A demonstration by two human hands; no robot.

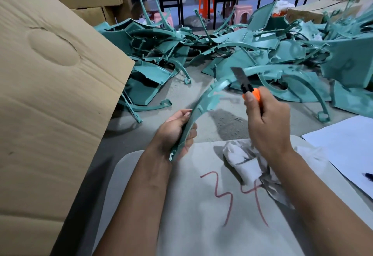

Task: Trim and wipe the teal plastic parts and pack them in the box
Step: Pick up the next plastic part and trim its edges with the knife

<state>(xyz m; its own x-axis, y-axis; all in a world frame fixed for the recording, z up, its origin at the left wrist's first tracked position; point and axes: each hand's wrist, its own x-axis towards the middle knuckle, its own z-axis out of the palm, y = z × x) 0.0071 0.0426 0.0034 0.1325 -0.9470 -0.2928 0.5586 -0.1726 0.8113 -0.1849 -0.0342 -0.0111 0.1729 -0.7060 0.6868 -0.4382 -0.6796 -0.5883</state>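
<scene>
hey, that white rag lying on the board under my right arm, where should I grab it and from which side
Pinch the white rag at its raised crumpled fold nearest the curved teal part, coming from above and the left. That hump stands clear of the grey board, while the right hand holding the knife covers its right side.

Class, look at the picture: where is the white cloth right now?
In the head view, the white cloth lies crumpled on the grey board, right of centre, just under the right hand and above the red number 34.
</scene>
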